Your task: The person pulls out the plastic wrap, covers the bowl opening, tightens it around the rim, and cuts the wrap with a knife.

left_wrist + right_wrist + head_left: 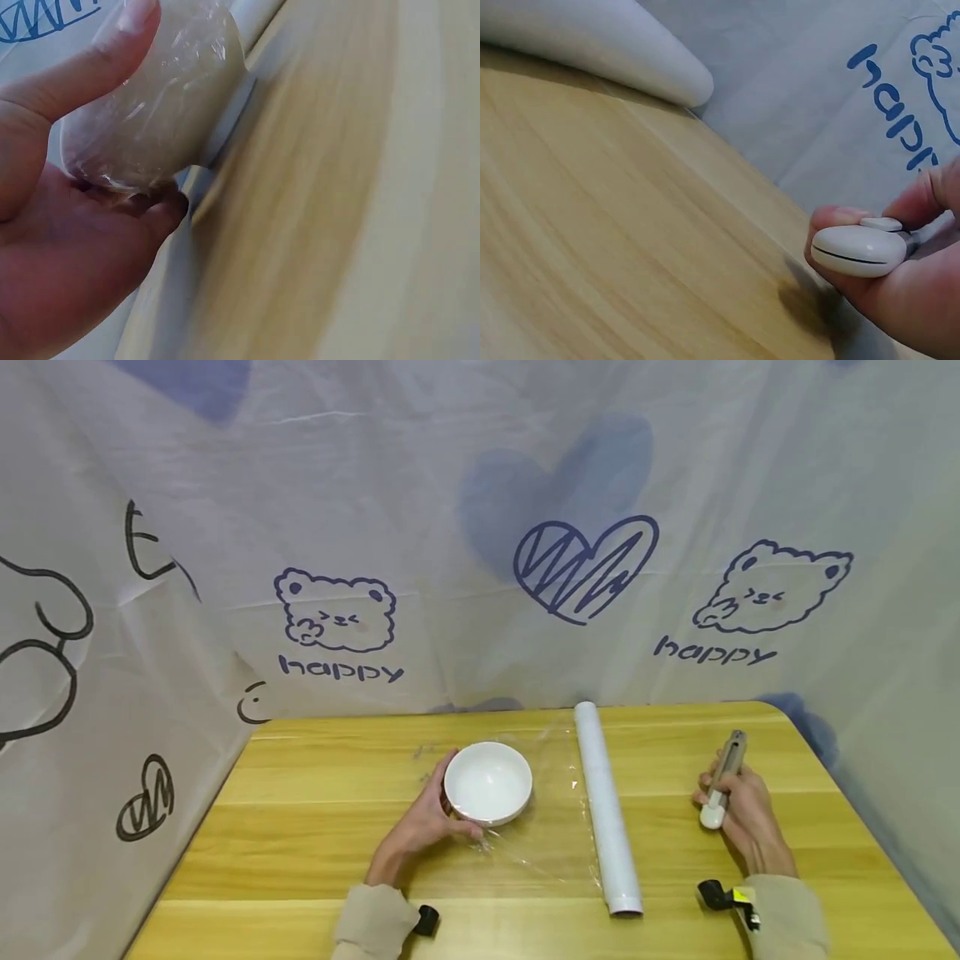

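A white bowl [489, 783] stands mid-table, and my left hand [422, 823] grips its left side, thumb at the front and fingers behind. Clear cling film [169, 97] lies wrinkled over the bowl's outer wall in the left wrist view, under my thumb. From the bowl a thin sheet of that film spreads right to a long white roll of cling film [609, 814]. My right hand [752, 814] holds a grey and white utility knife [726, 775] right of the roll. Its rounded white end points toward me; whether any blade is out I cannot tell.
The wooden table [285, 827] has its back edge against a pale cloth [450, 635] printed with hearts and bears. More cloth hangs at the left and right sides. Small black devices [427, 921] sit at both wrists.
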Demonstrator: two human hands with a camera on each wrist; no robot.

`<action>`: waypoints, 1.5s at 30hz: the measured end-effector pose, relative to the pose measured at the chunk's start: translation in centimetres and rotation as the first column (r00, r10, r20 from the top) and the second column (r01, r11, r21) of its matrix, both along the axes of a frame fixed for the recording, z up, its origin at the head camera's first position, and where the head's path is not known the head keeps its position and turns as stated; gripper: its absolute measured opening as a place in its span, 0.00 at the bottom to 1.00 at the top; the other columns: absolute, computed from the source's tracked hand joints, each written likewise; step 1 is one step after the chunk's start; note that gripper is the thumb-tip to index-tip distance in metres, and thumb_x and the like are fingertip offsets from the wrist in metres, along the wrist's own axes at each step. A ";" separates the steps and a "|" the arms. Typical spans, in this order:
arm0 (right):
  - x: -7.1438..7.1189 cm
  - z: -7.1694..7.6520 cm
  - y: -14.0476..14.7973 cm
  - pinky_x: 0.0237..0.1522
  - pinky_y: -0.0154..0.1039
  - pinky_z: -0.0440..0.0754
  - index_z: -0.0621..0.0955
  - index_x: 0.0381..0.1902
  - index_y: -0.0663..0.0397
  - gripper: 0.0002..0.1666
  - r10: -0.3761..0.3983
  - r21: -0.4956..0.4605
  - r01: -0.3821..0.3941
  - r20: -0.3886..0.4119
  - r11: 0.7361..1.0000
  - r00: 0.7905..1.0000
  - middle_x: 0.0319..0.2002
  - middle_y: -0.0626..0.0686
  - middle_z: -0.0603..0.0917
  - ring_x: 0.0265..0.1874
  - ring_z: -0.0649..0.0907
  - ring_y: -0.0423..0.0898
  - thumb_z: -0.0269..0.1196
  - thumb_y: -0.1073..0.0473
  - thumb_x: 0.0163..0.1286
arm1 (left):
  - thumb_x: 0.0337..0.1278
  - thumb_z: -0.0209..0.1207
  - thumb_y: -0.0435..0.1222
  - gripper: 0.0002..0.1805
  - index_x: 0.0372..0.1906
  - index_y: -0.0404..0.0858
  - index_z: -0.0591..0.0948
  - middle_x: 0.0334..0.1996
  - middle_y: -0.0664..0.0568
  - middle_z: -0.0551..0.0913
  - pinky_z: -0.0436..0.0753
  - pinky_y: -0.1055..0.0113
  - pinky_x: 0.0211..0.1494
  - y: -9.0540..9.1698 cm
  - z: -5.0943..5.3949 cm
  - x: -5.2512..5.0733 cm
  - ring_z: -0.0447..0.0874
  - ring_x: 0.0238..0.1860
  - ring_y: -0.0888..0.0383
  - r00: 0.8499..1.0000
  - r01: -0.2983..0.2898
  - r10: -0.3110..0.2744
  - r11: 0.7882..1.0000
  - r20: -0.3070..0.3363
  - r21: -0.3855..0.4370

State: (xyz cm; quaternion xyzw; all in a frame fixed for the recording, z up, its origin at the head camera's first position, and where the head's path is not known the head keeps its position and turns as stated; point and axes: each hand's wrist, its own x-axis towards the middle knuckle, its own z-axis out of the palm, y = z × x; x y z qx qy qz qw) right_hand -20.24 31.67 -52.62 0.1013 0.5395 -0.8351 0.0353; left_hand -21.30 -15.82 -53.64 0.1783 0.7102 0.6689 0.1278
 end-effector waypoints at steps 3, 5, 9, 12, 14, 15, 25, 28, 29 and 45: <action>0.2 -0.2 0.0 0.34 0.37 0.76 0.35 0.83 0.52 0.44 -0.041 0.043 0.041 0.000 0.998 0.999 0.61 0.50 0.57 0.41 0.71 0.41 0.37 0.74 0.77 | 0.34 0.80 0.21 0.76 0.82 0.34 0.36 0.80 0.36 0.48 0.53 0.54 0.79 0.3 -0.3 0.4 0.53 0.77 0.40 1.000 0.008 -0.008 1.000 -0.018 -0.029; 0.3 -0.5 -0.1 0.38 0.34 0.80 0.38 0.83 0.55 0.42 -0.077 0.124 0.076 0.006 0.989 0.997 0.69 0.56 0.58 0.40 0.75 0.38 0.41 0.72 0.79 | 0.33 0.80 0.19 0.76 0.82 0.34 0.37 0.80 0.36 0.49 0.52 0.48 0.79 0.6 -0.4 0.7 0.53 0.77 0.38 0.999 -0.002 -0.001 0.999 -0.047 -0.047; 0.4 -0.9 -0.4 0.43 0.27 0.83 0.50 0.82 0.60 0.39 -0.153 0.387 0.127 0.036 0.913 0.988 0.76 0.69 0.55 0.41 0.78 0.32 0.51 0.66 0.80 | 0.34 0.79 0.19 0.72 0.82 0.34 0.42 0.78 0.35 0.55 0.54 0.41 0.78 1.1 -0.7 1.0 0.56 0.76 0.35 0.991 -0.064 0.050 0.991 -0.121 -0.121; 0.3 -1.0 -0.7 0.40 0.22 0.81 0.58 0.80 0.61 0.37 -0.229 0.542 0.173 0.037 0.822 0.973 0.74 0.70 0.63 0.41 0.76 0.28 0.56 0.63 0.78 | 0.35 0.79 0.20 0.69 0.82 0.34 0.46 0.77 0.35 0.59 0.57 0.40 0.77 1.3 -0.8 1.1 0.59 0.75 0.36 0.984 -0.111 0.086 0.981 -0.155 -0.158; 0.2 -0.9 -0.7 0.36 0.21 0.80 0.63 0.78 0.63 0.36 -0.277 0.623 0.202 0.024 0.756 0.961 0.69 0.68 0.70 0.39 0.75 0.27 0.59 0.63 0.76 | 0.34 0.80 0.20 0.69 0.82 0.34 0.48 0.76 0.36 0.60 0.58 0.41 0.77 1.3 -0.7 1.1 0.60 0.75 0.37 0.982 -0.123 0.097 0.980 -0.159 -0.159; 0.2 -0.9 -0.8 0.35 0.22 0.80 0.66 0.76 0.65 0.35 -0.291 0.651 0.211 0.016 0.729 0.956 0.66 0.67 0.73 0.38 0.76 0.28 0.60 0.62 0.76 | 0.33 0.80 0.20 0.69 0.81 0.34 0.48 0.76 0.36 0.60 0.59 0.41 0.76 1.3 -0.7 1.1 0.60 0.74 0.37 0.982 -0.125 0.100 0.980 -0.163 -0.152; -0.3 0.2 -0.5 0.28 0.37 0.83 0.75 0.64 0.76 0.28 -0.155 0.894 0.128 -0.067 0.429 0.986 0.45 0.68 0.83 0.32 0.82 0.50 0.60 0.58 0.75 | 0.34 0.78 0.19 0.66 0.81 0.37 0.51 0.75 0.37 0.60 0.66 0.42 0.73 0.5 -0.2 0.8 0.64 0.72 0.38 0.982 -0.123 0.104 0.986 -0.158 -0.116; -0.1 0.7 -0.6 0.41 0.52 0.84 0.71 0.67 0.78 0.32 -0.139 0.924 0.127 -0.081 0.360 0.987 0.51 0.75 0.78 0.44 0.80 0.65 0.59 0.57 0.75 | 0.35 0.78 0.19 0.66 0.81 0.38 0.51 0.75 0.38 0.60 0.67 0.42 0.72 0.4 -0.3 0.9 0.64 0.72 0.38 0.982 -0.131 0.113 0.984 -0.150 -0.118; 0.1 1.0 -0.7 0.44 0.57 0.81 0.69 0.68 0.78 0.33 -0.129 0.932 0.132 -0.093 0.339 0.987 0.53 0.77 0.76 0.48 0.78 0.69 0.59 0.57 0.76 | 0.35 0.78 0.20 0.65 0.81 0.37 0.52 0.75 0.38 0.61 0.67 0.42 0.72 0.4 -0.3 0.9 0.65 0.72 0.38 0.982 -0.137 0.118 0.983 -0.149 -0.120; 5.5 9.1 -15.6 0.25 0.32 0.78 0.80 0.29 0.46 0.11 0.492 0.964 0.071 -0.193 0.256 0.849 0.24 0.41 0.81 0.25 0.79 0.36 0.70 0.55 0.71 | 0.25 0.85 0.25 0.68 0.77 0.34 0.55 0.72 0.36 0.66 0.65 0.41 0.73 1.7 -0.4 1.2 0.67 0.70 0.37 0.959 -0.238 0.200 0.953 -0.204 -0.187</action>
